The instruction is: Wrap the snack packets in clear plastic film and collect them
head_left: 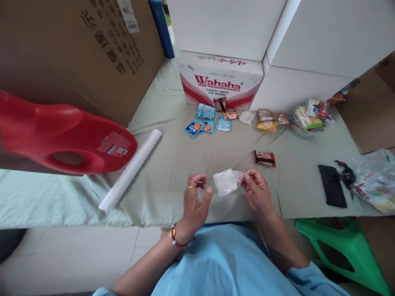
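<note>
Between the thumb and fingers of my right hand (256, 191), one end of a small see-through plastic bag (226, 183) is pinched, held just over the cloth. The bag looks whitish and crinkled, and I cannot make out what, if anything, is inside. Left of the bag, my left hand (196, 199) is raised with thumb and fingers apart, not touching it. A brown snack packet (264, 158) lies on the cloth beyond my right hand. Farther off are several blue snack packets (206, 111), a red-and-white packet (230, 114) and a crumpled white wrapper (247, 116).
A Wahaha carton (220, 84) stands at the back. A red jug (68, 135) and a white roll (131, 169) are at left. Wrapped breads (308, 117), a black phone (332, 186) and a plastic bag of things (378, 181) lie at right, above a green stool (342, 250).
</note>
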Demonstrator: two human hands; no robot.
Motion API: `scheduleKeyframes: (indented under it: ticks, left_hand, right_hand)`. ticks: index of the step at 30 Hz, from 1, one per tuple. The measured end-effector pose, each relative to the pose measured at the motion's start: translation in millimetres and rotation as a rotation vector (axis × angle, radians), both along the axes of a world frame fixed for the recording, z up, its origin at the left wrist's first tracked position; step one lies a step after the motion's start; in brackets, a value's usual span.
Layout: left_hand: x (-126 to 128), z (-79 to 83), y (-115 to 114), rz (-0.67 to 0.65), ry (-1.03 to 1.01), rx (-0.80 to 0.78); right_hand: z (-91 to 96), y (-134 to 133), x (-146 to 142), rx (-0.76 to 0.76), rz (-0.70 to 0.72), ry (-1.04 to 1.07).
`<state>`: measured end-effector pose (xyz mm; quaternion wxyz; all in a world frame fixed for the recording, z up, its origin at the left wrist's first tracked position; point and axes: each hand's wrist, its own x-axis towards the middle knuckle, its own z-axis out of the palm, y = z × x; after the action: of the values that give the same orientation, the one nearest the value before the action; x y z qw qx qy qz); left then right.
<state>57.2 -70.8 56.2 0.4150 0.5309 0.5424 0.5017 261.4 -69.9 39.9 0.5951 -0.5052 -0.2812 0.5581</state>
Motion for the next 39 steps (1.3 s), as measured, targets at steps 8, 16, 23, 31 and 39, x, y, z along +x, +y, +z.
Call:
scheduleKeyframes:
  ticks: [8, 16, 23, 31, 39]
  left_hand:
    - [19, 2.3, 19, -0.224, 0.06, -0.06]
    - [25, 4.5, 17, -0.026, 0.018, -0.116]
    - [30, -5.7, 23, 0.059, -0.293, -0.423]
    - [37, -16.0, 20, -0.065, -0.444, -0.538]
    - [37, -18.4, 21, -0.047, -0.545, -0.596]
  right_hand:
    - [3.3, -8, 5, 0.069, 0.066, -0.387]
    - [-4.9, -9, 0, 0.051, 0.052, -0.432]
    - [-15.3, -23, -21, 0.211, 0.196, -0.515]
    - [-15.4, -8, -26, 0.304, 0.208, -0.874]
    - [-9.7, -8, -27, 0.368, 0.203, -0.859]
